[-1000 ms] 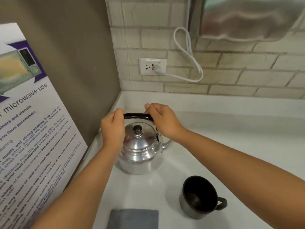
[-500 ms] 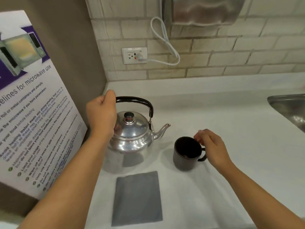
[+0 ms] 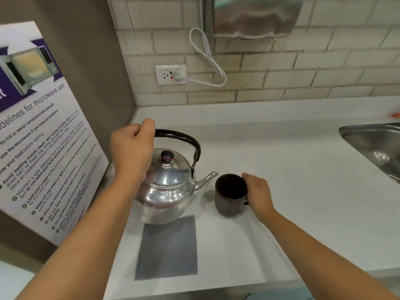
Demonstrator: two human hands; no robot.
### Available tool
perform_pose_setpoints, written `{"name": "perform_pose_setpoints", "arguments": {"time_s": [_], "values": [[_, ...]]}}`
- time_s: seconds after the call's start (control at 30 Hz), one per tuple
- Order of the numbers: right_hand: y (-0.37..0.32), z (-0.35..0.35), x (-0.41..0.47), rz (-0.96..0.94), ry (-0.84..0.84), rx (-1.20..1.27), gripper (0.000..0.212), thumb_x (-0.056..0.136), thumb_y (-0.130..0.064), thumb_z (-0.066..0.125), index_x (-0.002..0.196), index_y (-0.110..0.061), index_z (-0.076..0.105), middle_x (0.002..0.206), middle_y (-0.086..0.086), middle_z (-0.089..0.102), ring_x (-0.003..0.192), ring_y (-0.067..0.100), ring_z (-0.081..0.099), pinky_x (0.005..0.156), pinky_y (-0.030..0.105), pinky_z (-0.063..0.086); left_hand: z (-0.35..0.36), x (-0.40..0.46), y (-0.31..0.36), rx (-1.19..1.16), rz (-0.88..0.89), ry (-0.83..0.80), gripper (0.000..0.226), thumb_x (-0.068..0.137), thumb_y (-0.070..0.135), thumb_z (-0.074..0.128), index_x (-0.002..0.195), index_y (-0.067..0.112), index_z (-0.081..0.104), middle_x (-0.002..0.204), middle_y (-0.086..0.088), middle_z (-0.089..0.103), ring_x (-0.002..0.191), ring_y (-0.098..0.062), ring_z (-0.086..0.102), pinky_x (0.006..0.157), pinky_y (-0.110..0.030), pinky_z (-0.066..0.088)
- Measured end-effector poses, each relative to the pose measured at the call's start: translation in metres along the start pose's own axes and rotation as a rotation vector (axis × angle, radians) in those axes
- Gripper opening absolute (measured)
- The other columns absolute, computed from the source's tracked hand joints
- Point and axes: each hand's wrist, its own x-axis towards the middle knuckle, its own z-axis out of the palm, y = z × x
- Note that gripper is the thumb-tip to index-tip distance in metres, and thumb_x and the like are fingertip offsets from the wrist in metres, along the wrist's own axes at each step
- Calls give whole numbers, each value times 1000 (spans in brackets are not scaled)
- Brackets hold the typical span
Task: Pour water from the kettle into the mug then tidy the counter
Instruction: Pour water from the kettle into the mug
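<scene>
A shiny steel kettle (image 3: 166, 191) with a black handle sits at the left of the white counter (image 3: 292, 169), lid on, spout pointing right. My left hand (image 3: 132, 148) is shut on the left end of that handle. Just right of the spout stands a dark mug (image 3: 229, 194), upright, its inside dark. My right hand (image 3: 257, 194) wraps the mug's right side at the handle. A grey cloth (image 3: 167, 249) lies flat in front of the kettle, near the counter's front edge.
A microwave-use poster (image 3: 41, 135) leans against the brown wall at the left. The steel sink (image 3: 376, 148) lies at the right. On the tiled back wall are a socket with a white cable (image 3: 203, 55) and a metal dispenser (image 3: 255, 16).
My right hand left the kettle handle, went to the mug and has closed around its side. The kettle has come nearer, close behind the cloth. My left hand keeps its hold.
</scene>
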Motion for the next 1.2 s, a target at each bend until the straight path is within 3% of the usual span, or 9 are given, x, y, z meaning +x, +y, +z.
{"name": "perform_pose_setpoints", "arguments": {"time_s": [0.5, 1.07, 1.2], "values": [[-1, -4, 4, -53, -58, -20, 43, 93, -26, 46, 56, -18, 26, 52, -2, 28, 52, 14, 28, 56, 31, 28, 22, -12, 24, 230, 142, -49, 39, 71, 28, 53, 41, 17, 31, 37, 6, 17, 41, -10, 16, 46, -26, 17], [-5, -5, 4, -68, -71, -27, 44, 95, -19, 45, 55, -17, 25, 50, -4, 28, 46, 8, 27, 47, 23, 25, 37, -7, 55, 406, 288, -158, 41, 72, 23, 52, 41, 15, 28, 40, 6, 18, 45, -13, 19, 50, -26, 23], [-5, -5, 4, -74, -69, -30, 42, 95, -19, 45, 57, -14, 27, 51, -3, 29, 46, 9, 27, 46, 22, 25, 40, -7, 61, 445, 320, -175, 39, 73, 23, 52, 43, 13, 30, 44, -2, 24, 47, -17, 23, 50, -27, 24]]}}
